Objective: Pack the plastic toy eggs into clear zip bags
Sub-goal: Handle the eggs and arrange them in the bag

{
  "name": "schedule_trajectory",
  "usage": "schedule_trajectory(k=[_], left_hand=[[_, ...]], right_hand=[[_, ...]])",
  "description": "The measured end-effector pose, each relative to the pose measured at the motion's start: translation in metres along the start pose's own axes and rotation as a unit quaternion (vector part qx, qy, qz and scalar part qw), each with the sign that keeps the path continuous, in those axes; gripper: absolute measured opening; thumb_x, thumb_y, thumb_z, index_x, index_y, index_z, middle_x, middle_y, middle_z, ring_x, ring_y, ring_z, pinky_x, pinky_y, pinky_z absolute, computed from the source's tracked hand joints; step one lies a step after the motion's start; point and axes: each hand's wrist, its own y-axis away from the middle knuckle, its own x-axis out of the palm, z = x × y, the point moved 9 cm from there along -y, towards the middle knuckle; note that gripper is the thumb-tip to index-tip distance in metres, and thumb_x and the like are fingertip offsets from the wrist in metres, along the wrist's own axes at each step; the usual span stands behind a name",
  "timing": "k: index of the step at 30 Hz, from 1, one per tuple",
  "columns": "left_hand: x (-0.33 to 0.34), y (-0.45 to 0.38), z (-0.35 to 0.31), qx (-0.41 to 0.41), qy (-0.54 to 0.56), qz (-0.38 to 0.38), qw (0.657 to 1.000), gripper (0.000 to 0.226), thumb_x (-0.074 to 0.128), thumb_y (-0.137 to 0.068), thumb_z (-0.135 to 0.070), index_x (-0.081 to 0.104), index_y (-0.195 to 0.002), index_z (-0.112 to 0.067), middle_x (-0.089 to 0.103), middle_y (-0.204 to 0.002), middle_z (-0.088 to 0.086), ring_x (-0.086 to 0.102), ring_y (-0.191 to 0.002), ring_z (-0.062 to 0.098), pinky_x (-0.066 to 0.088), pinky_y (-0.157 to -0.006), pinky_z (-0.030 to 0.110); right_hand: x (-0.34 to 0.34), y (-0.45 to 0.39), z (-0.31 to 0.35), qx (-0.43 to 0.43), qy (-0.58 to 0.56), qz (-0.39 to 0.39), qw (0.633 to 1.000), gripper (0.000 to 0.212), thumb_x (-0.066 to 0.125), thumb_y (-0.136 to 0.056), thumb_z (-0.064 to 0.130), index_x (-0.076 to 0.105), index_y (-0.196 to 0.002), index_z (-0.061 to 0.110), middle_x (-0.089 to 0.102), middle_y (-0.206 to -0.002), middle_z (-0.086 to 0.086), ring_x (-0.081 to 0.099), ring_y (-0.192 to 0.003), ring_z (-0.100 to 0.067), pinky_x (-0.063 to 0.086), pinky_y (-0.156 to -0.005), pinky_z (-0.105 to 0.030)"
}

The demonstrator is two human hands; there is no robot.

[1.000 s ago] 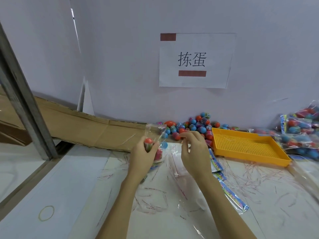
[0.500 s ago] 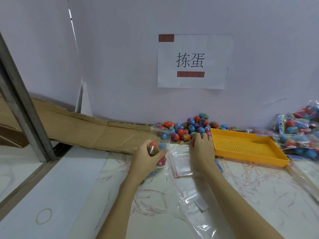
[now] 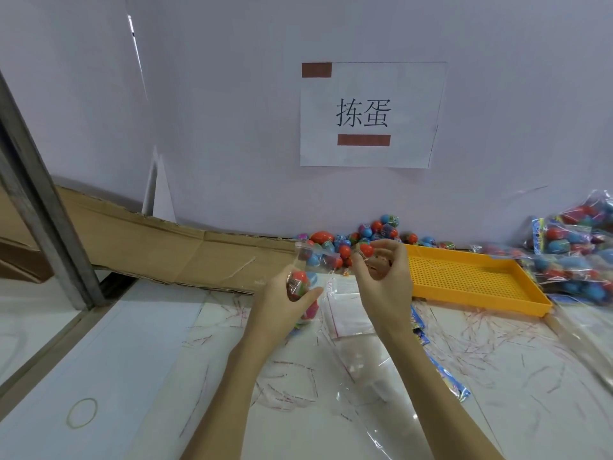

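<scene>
Egg sits pinched in the right hand beside the bag gripped part-filled by the left hand; the bag mouth should be spread wide before release.

From my remote feed, this reads as a small packing workstation in a workshop or factory, not a home. A printed paper sign with two Chinese characters is stuck on the plain partition wall at 12 o'clock. Below it I see a loose heap of plastic toy eggs, and at 2 o'clock a yellow perforated sorting tray. Filled bags pile up at 3 o'clock. Flattened cardboard lines the white worktable at 10 o'clock, beside a metal frame post.
</scene>
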Motion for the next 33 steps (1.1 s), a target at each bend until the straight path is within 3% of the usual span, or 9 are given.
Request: schedule_trajectory(k=[4, 7, 10, 16, 19, 25, 29, 33], left_hand=[[0.001, 0.005, -0.014, 0.045, -0.043, -0.007, 0.998, 0.039, 0.073, -0.083, -0.06, 0.056, -0.109, -0.036, 0.067, -0.095, -0.017, 0.064, -0.085, 0.0, 0.047, -0.064, 0.006], [0.0, 0.006, -0.016, 0.06, -0.05, -0.007, 0.997, 0.04, 0.067, -0.079, -0.066, 0.053, -0.105, -0.038, 0.066, -0.088, -0.018, 0.065, -0.079, -0.001, 0.051, -0.061, 0.007], [0.002, 0.005, -0.017, 0.072, -0.061, 0.0, 0.996, 0.04, 0.065, -0.081, -0.065, 0.053, -0.107, -0.038, 0.068, -0.091, -0.014, 0.066, -0.079, 0.003, 0.053, -0.063, 0.007], [-0.002, 0.008, -0.022, 0.083, -0.037, -0.008, 0.996, 0.047, 0.06, -0.083, -0.063, 0.061, -0.114, -0.027, 0.072, -0.087, -0.01, 0.07, -0.077, 0.008, 0.063, -0.069, 0.032], [-0.001, 0.01, -0.026, 0.097, -0.033, 0.005, 0.995, 0.047, 0.061, -0.085, -0.06, 0.062, -0.116, -0.024, 0.07, -0.086, -0.011, 0.069, -0.077, 0.007, 0.062, -0.07, 0.036], [0.004, 0.009, -0.03, 0.089, 0.018, 0.022, 0.996, 0.04, 0.068, -0.088, -0.052, 0.065, -0.12, -0.028, 0.069, -0.101, -0.008, 0.067, -0.096, 0.015, 0.062, -0.082, 0.039], [0.009, 0.01, -0.027, 0.067, 0.073, 0.044, 0.994, 0.046, 0.069, -0.084, -0.053, 0.064, -0.125, -0.034, 0.072, -0.099, -0.014, 0.072, -0.092, 0.009, 0.065, -0.08, 0.035], [0.007, 0.01, -0.028, 0.076, 0.07, 0.036, 0.994, 0.045, 0.068, -0.083, -0.054, 0.062, -0.124, -0.037, 0.072, -0.095, -0.018, 0.071, -0.09, 0.001, 0.063, -0.079, 0.024]], right_hand=[[0.009, 0.012, 0.032, -0.088, -0.013, 0.061, 0.994, 0.033, 0.081, -0.087, 0.018, 0.057, -0.109, 0.026, 0.068, -0.101, 0.021, 0.07, -0.096, -0.006, 0.057, -0.076, -0.015], [0.017, 0.02, 0.035, -0.13, 0.053, 0.113, 0.984, 0.035, 0.079, -0.087, 0.016, 0.058, -0.109, 0.031, 0.068, -0.1, 0.024, 0.069, -0.092, -0.002, 0.054, -0.067, -0.013], [0.025, 0.023, 0.029, -0.145, 0.108, 0.148, 0.972, 0.036, 0.077, -0.088, 0.012, 0.06, -0.113, 0.032, 0.069, -0.106, 0.016, 0.068, -0.086, 0.003, 0.05, -0.061, -0.008], [0.034, 0.03, 0.028, -0.155, 0.106, 0.186, 0.964, 0.041, 0.072, -0.092, 0.008, 0.059, -0.116, 0.039, 0.065, -0.109, 0.024, 0.064, -0.097, 0.006, 0.051, -0.066, -0.007], [0.036, 0.031, 0.028, -0.152, 0.105, 0.183, 0.966, 0.035, 0.07, -0.094, 0.012, 0.058, -0.111, 0.039, 0.063, -0.11, 0.023, 0.065, -0.092, 0.005, 0.049, -0.063, -0.008], [0.027, 0.025, 0.029, -0.142, 0.105, 0.169, 0.97, 0.021, 0.072, -0.094, 0.019, 0.064, -0.108, 0.033, 0.066, -0.101, 0.028, 0.066, -0.09, 0.003, 0.051, -0.063, -0.01], [0.027, 0.024, 0.023, -0.142, 0.122, 0.18, 0.966, 0.017, 0.074, -0.092, 0.02, 0.066, -0.107, 0.022, 0.066, -0.097, 0.027, 0.064, -0.095, 0.006, 0.05, -0.068, -0.009], [0.032, 0.028, 0.032, -0.186, 0.134, 0.191, 0.954, 0.022, 0.075, -0.091, 0.013, 0.065, -0.103, 0.028, 0.06, -0.104, 0.03, 0.061, -0.095, 0.004, 0.049, -0.065, -0.008]])
